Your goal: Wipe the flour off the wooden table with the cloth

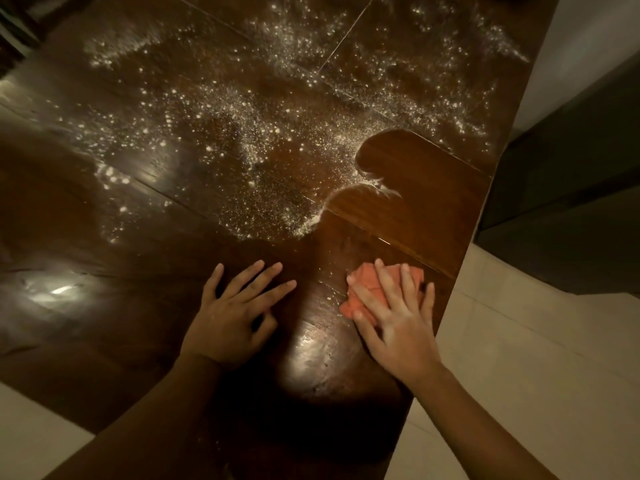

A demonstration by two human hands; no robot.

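Dim light falls on the wooden table (104,323). My right hand (398,320) presses flat, fingers spread, on the bunched orange cloth (367,282) near the table's right edge. My left hand (235,313) rests spread on bare wood beside it. The flour (242,133) lies ahead and leftward, its band running across the table, with its near ridge closest to my right hand. The cloth shows no clear long axis.
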